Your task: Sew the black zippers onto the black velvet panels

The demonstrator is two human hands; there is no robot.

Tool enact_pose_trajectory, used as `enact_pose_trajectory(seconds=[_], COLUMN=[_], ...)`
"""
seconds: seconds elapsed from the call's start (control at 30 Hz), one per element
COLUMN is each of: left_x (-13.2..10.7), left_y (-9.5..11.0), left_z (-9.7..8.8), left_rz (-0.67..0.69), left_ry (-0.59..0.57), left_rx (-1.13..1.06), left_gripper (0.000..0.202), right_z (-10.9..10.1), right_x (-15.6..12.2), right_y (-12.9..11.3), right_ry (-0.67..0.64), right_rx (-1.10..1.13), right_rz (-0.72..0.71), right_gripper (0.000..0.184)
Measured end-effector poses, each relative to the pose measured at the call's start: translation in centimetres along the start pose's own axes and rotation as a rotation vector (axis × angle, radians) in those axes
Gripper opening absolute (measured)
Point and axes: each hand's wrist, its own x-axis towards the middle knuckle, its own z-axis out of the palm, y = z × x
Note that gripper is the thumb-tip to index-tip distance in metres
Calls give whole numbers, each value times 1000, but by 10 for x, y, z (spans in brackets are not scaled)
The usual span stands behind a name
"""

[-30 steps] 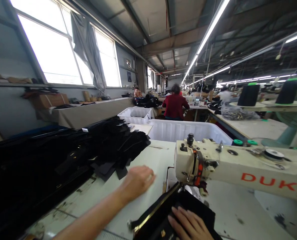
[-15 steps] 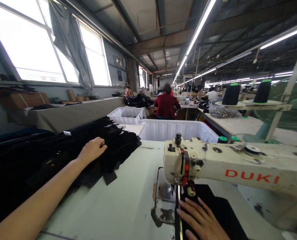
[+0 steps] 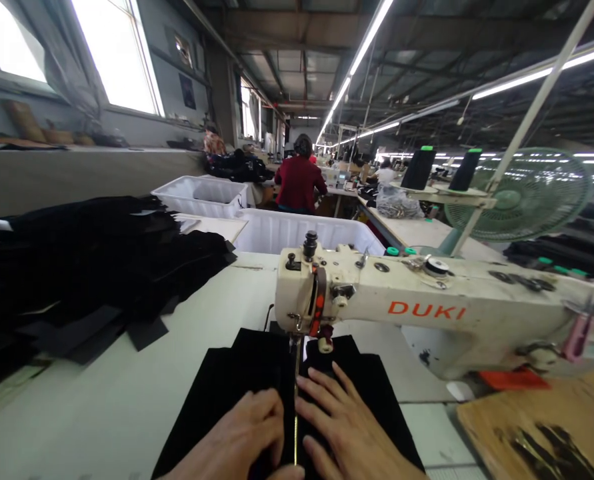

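Black fabric [image 3: 209,387] cropped below, sewing machine [image 3: 427,283] cut off right, dark pile [image 3: 91,267] cropped left

This is a sewing workshop, shown by the sewing machine [image 3: 357,290], thread cones [image 3: 419,170], heaped black fabric [image 3: 101,260], long strip lights [image 3: 371,36] and a co-worker [image 3: 299,183] ahead.

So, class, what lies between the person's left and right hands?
In the head view, a narrow gold-coloured strip runs between the left hand and the right hand, with black fabric along both sides.

Matt cloth [image 3: 211,383], glossy metallic zip [image 3: 295,440]
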Motion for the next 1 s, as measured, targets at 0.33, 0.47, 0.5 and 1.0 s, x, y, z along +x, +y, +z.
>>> enact_pose_trajectory(seconds=[0.33, 0.47, 0.5, 1.0], left_x=[-1, 3, 4, 10], left_y=[-16, -16, -15, -7], left_z=[8, 1, -1, -12], left_rz=[135, 122, 107, 21], left_ry=[-13, -56, -63, -95], left_rx=[356, 327, 310, 211], left_gripper=[83, 85, 84, 73], right_z=[15, 18, 18, 26], right_x=[-3, -2, -2, -2], right_y=[8, 11, 11, 11], right_ry=[121, 113, 118, 232], right_rx=[-79, -115, -128, -255], right_rz=[-64, -69, -69, -78], right_gripper=[60, 61, 61, 66])
